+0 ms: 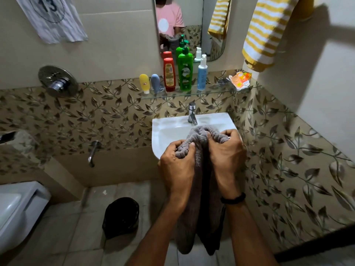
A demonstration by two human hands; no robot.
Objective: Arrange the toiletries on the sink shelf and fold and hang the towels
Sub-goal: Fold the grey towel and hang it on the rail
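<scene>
**Over the sink's front edge: grey towel (200, 132) bunched in both hands**

Position. The towel is held in the air in front of the white sink (163, 129), near its front rim and short of the tap (192, 114). The left hand (178, 164) and right hand (226, 154) are close together, and each has its fingers curled tight round a wad of the gathered top edge. Neither hand is free.

Orientation. The long axis runs vertically. The crumpled top sits at the knuckles, towards the tap. The body drops between the forearms in two loose lobes whose ends point at the floor (76, 237). No corner or hem can be picked out, because the cloth is roped rather than flat.

Step in hand, as I judge it: opening the towel ready for folding.
- Work the fingers along the top edge until each hand pinches a corner.
- Draw the hands apart so the cloth hangs as a flat sheet.
- Keep it in front of the basin, not over it, as the bowl may be wet.
- Bring corner to corner for the first fold and match the edges before letting go.

Risk: folding from this bunched grip would trap twists and leave uneven edges.

Surroundings. The row of toiletries (170, 77) stands upright on the glass shelf (221, 89). A yellow-striped towel (263, 31) hangs at upper right, so the hanging place is probably up there.
</scene>
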